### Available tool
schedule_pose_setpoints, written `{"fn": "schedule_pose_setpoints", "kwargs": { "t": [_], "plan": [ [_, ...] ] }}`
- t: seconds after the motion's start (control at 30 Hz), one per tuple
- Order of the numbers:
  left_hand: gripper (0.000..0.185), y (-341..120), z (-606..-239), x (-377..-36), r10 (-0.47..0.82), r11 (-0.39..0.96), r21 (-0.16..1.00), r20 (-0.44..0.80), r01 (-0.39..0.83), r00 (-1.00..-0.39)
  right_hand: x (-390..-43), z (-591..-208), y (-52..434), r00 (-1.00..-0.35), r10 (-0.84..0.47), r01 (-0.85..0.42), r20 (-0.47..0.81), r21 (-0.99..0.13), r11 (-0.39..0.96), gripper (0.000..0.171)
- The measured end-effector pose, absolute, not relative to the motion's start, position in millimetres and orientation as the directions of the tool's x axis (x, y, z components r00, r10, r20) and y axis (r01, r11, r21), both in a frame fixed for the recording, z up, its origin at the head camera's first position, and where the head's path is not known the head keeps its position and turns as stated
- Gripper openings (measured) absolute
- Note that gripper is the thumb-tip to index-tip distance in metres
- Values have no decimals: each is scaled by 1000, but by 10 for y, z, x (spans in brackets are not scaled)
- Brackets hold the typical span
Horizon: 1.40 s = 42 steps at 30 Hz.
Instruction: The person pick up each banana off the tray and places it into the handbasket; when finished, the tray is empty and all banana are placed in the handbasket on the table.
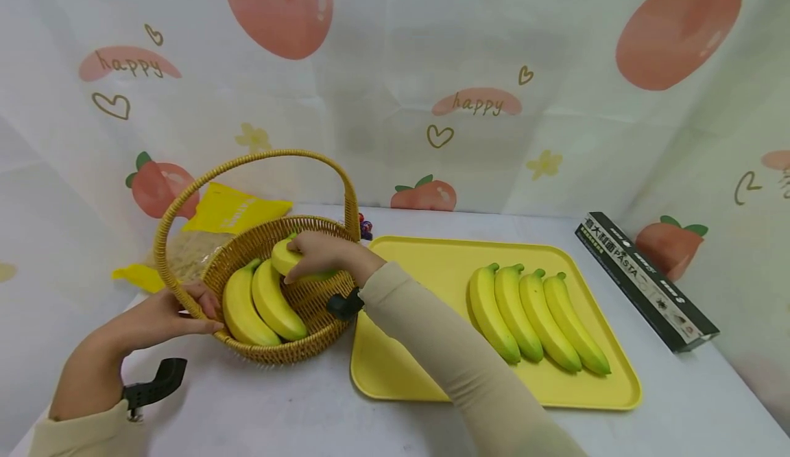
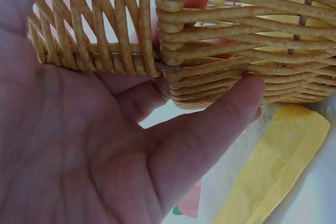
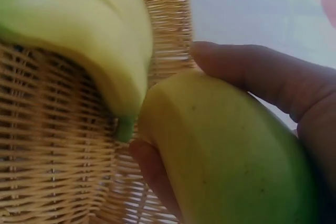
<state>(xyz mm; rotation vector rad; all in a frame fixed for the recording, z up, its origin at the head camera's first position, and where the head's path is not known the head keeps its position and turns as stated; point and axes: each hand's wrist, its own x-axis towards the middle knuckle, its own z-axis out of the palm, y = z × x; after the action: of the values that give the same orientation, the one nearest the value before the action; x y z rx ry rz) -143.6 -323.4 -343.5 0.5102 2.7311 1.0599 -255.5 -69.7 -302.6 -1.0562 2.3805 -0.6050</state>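
Observation:
A wicker basket (image 1: 271,355) with a tall arched handle stands on the left of the table. My left hand (image 1: 148,323) grips its left rim by the foot of the handle; in the left wrist view the thumb (image 2: 210,140) lies along the weave, with other fingers partly hidden behind it. My right hand (image 1: 324,254) reaches over the basket and holds a yellow banana (image 3: 226,156) between thumb and fingers. Beside that banana, two more bananas (image 1: 243,306) lie side by side in the basket.
On a yellow tray (image 1: 407,375) to the right, several bananas (image 1: 533,313) lie in a row. A black pasta box (image 1: 642,278) lies beyond the tray's right edge. Behind the basket is a yellow and clear packet (image 1: 237,210). A patterned cloth (image 1: 370,100) hangs along the back.

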Motion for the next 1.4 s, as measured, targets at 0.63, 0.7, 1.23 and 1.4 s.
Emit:
{"fn": "schedule_pose_setpoints", "kwargs": {
  "t": [0.63, 0.7, 1.23, 1.4],
  "plan": [
    [12, -3255, -3449, -1428, 360, 695, 674, -28, 248, -932, -2629, -3165, -860, -559, -704, -459, -438, -544, 703, 57],
    [12, -3248, -3450, -1428, 362, 692, 679, -32, 246, -932, -2625, -3198, -855, -549, -693, -426, -467, -557, 713, 44],
    [10, -3250, -3461, -1413, 398, 656, 695, 11, 293, -918, -2602, -3301, -858, -509, -627, -280, -589, -576, 768, 28],
    [11, -3251, -3449, -1420, 388, 672, 688, -11, 274, -922, -2620, -3253, -820, -504, -646, -308, -573, -580, 754, 34]
  ]
}}
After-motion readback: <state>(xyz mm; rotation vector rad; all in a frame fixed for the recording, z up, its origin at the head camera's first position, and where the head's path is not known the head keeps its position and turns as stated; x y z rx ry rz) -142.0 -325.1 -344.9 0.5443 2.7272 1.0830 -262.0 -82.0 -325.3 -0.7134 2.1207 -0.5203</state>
